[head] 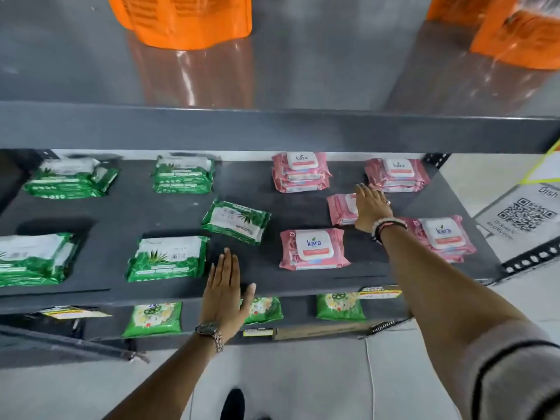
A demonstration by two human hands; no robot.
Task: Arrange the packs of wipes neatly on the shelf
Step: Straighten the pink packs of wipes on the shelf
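Grey metal shelf [145,213] carries two groups of wipes: green packs on the left half, pink packs on the right half. Most sit in rough rows, some stacked.

Out of line: one green pack [236,221] lies skewed near the centre, between the rows, and one loose pink pack [342,209] sits between the back and front pink stacks.

Step in hand, by my judgement: squaring up the pink group. The right hand [371,209] lies flat on the loose pink pack, fingers extended toward the rear right pink stack [397,175]. It presses rather than grips; no closure round the pack is visible.

The left hand [224,294] rests palm down on the shelf's front edge, fingers straight and together, thumb spread, holding nothing. It is just beside the front green pack [168,257], not touching it.

Both arms are extended, the right reaching deeper and across. The hands are well apart.

Next move likely requires sliding or lifting the loose pink pack onto a neighbouring stack, edges aligned. The skewed green pack would then need turning square.
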